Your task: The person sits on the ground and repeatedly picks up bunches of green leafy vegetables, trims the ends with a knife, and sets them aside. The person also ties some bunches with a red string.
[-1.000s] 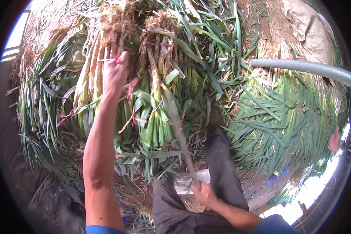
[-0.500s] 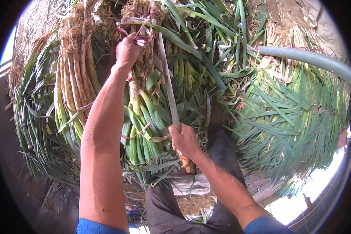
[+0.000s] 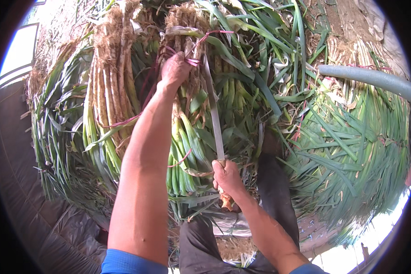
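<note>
My left hand (image 3: 176, 71) is closed on pink twine (image 3: 200, 42) at a bundle of green onions (image 3: 183, 153), just below its brown roots. One loose twine end sticks out to the right, past my fingers. In my right hand (image 3: 229, 177), closed round the handle, is a long straight knife (image 3: 213, 109). Its narrow blade points away from me and lies along the right side of the bundle, with the tip near the twine. Whether the edge touches the stalks or the twine, I cannot tell.
Left of my left arm lies another tied bundle of green onions (image 3: 109, 75), roots away from me. A large heap of green onions (image 3: 347, 146) fills the right side, with a grey tube (image 3: 365, 78) across its far end. Dark sheeting (image 3: 18, 164) covers the far left.
The whole view has shifted, so everything sits farther right and slightly lower in the picture. My left hand stays on the twine and my right hand still holds the knife.
</note>
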### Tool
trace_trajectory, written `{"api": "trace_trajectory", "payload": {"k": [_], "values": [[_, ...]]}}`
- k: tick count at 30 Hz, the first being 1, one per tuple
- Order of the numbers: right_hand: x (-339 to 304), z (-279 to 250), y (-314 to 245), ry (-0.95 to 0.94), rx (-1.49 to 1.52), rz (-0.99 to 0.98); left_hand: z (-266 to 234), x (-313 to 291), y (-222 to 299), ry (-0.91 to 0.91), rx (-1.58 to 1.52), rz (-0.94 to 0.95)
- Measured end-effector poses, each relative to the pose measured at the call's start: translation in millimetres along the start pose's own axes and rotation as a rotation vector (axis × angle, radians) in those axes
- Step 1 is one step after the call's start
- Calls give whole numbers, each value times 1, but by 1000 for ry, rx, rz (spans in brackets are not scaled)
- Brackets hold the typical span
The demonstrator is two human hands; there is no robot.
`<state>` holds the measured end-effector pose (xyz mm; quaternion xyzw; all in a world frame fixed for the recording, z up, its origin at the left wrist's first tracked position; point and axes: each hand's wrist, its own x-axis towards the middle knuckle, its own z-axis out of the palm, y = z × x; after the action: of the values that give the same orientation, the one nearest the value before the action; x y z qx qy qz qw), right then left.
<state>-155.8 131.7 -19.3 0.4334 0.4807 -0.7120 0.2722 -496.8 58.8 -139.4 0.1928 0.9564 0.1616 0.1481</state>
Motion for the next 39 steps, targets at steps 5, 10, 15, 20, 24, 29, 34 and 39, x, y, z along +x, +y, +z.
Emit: {"api": "trace_trajectory", "payload": {"k": [5, 10, 15, 20, 24, 29, 34, 39], "values": [[-59, 18, 39, -77, -78, 133, -9, -5, -35, 57, -147, -264], [-56, 5, 44, 135, -117, -185, -36, -69, -93, 265, 22, 327], [-51, -39, 59, 226, -237, -175, -90, -154, -42, 81, -897, -581], [-104, -63, 81, 197, -202, 31, -179, -261, -8, 63, -1181, -668], [-128, -66, 106, 254, -174, 63, -246, -381, -21, 389, -1121, -894], [-148, -52, 104, 229, -234, 2, -317, -551, -126, 666, -889, -954], [-184, -25, 142, 394, -160, -15, -363, -715, -215, 727, -591, -1119], [-208, 5, 160, 320, -98, 16, -360, -899, -297, 590, -90, -1047]]}}
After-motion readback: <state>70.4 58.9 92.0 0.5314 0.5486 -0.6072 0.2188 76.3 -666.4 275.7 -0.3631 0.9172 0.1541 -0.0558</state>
